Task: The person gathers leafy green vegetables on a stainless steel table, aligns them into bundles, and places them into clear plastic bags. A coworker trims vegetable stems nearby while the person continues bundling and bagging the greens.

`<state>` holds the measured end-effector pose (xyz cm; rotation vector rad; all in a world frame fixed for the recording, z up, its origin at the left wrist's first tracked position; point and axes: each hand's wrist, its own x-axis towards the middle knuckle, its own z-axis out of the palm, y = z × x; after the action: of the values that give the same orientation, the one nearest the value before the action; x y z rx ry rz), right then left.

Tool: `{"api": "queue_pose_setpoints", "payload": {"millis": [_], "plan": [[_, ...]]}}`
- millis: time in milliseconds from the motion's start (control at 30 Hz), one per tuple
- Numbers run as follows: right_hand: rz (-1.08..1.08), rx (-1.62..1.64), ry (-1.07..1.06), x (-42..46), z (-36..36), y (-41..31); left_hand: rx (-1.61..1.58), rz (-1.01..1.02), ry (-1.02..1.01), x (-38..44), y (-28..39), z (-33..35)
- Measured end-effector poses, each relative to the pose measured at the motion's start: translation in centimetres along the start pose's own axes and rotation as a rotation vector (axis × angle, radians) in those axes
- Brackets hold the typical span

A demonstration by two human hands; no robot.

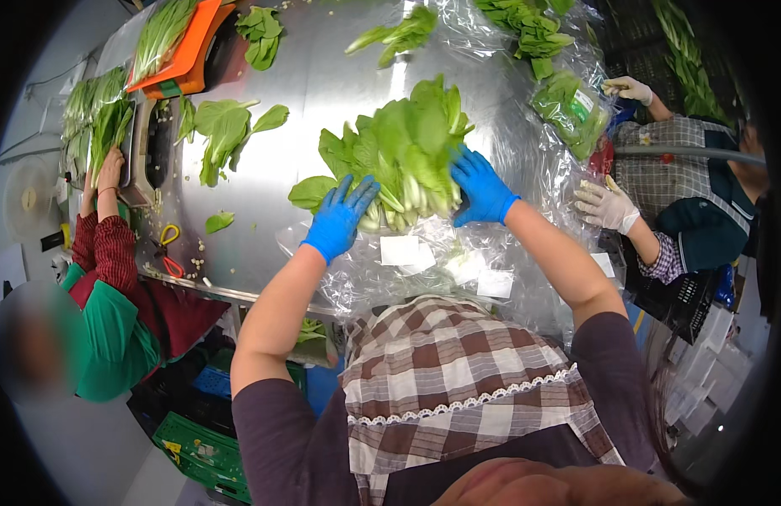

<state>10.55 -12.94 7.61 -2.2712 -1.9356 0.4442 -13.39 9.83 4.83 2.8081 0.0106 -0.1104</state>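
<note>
A broad bunch of leafy greens (406, 148) lies on the metal table (289, 164), pale stem ends towards me. Both my hands wear blue gloves. My left hand (345, 215) rests with fingers apart at the bunch's lower left edge, over the stems. My right hand (482, 186) is at its right side, fingers spread and the thumb near the stems. Neither hand is closed round the greens. Clear plastic bags (377, 284) lie between the bunch and my checked apron, with several white labels (400, 250) on them.
Loose leaves (223, 133) and scissors (169, 250) lie to the left, near an orange stand (191, 57) holding greens. A co-worker at far left handles greens. At right, another co-worker's gloved hands are near a bagged bunch (570, 111). Green crates (204, 449) stand below the table.
</note>
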Motion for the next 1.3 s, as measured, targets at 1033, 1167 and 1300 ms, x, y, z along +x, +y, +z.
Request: {"api": "queue_pose_setpoints", "payload": {"millis": [1033,1167,1300], "plan": [[0.493,0.295,-0.111,7.5,3.4,-7.9,-1.556,-1.069,0.613,0.4,1.9,5.8],[0.454,0.667,-0.054,6.6,3.2,-7.1,-1.742,-0.991,0.642,-1.9,3.4,2.7],[0.451,1.285,-0.119,4.5,3.5,-7.7,-1.769,-0.867,0.620,-3.1,5.0,2.7]]}}
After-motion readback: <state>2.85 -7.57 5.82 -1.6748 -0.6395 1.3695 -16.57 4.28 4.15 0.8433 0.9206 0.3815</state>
